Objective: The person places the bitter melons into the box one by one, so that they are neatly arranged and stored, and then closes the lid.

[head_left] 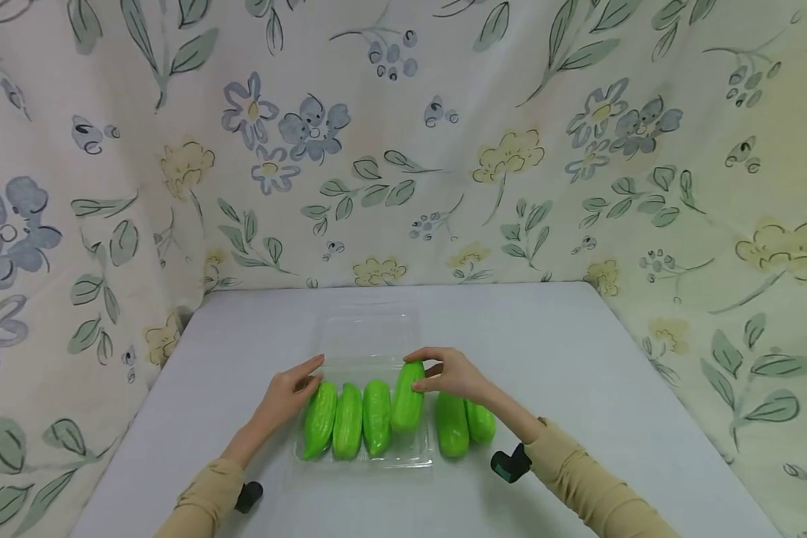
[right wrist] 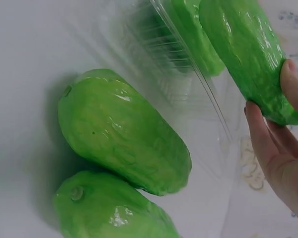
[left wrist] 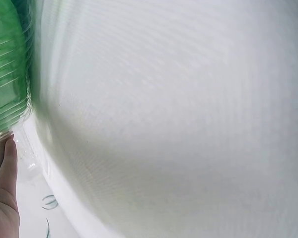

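In the head view, my right hand (head_left: 452,373) pinches a plump, glossy green cucumber (head_left: 408,397) near its far end, holding it over the right part of a clear plastic box (head_left: 403,457). Thumb and fingers lie on opposite sides of this cucumber (right wrist: 246,49) in the right wrist view. Several cucumbers (head_left: 347,422) lie side by side in the box. At its left edge is my left hand (head_left: 288,394), whose straight fingers touch the box wall in the left wrist view. Contact between the left thumb and the leftmost cucumber (head_left: 320,421) is unclear.
Two more cucumbers, one larger in view (head_left: 452,426) and one beside it (head_left: 480,423), lie right of the box on the white table (head_left: 551,336). The box's clear lid (head_left: 366,332) is folded back. A flowered curtain (head_left: 403,209) hangs behind the table.
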A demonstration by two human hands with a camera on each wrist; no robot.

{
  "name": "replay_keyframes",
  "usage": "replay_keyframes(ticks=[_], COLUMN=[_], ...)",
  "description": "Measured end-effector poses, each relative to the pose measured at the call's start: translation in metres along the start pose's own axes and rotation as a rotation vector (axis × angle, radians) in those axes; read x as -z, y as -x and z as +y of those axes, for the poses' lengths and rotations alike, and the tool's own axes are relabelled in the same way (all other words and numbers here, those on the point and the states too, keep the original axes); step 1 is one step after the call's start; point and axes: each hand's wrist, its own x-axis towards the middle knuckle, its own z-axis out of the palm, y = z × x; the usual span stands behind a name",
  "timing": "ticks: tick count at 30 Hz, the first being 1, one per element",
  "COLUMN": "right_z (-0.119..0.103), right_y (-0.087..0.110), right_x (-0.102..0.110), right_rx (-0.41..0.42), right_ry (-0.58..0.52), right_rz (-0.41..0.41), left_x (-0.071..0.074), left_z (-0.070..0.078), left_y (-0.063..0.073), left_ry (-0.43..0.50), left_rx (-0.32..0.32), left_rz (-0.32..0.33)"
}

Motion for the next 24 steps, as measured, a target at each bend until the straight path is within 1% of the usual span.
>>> replay_keyframes(ticks=[6, 11, 14, 17, 24], right_z=[-0.001, -0.002, -0.003, -0.003, -0.002], right_y=[0.0, 0.003, 0.005, 0.005, 0.005], right_x=[-0.009, -0.01, -0.011, -0.013, -0.021], right_rx=[0.034, 0.046, 0.048, 0.057, 0.077], right_ry=[0.042, 0.118, 0.149, 0.156, 0.154], right_rz=[0.001, 0.018, 0.019, 0.004, -0.028], left_x=[0.0, -0.001, -0.002, -0.002, -0.001], left_z=[-0.001, -0.001, 0.0, -0.001, -0.001], left_y=[0.002, -0.001, -0.003, -0.003, 0.0], left_ry=[-0.007, -0.011, 0.003, 0.011, -0.011], left_rx=[-0.019, -0.021, -0.018, -0.014, -0.002], left_rz=[0.012, 0.004, -0.002, -0.003, -0.005])
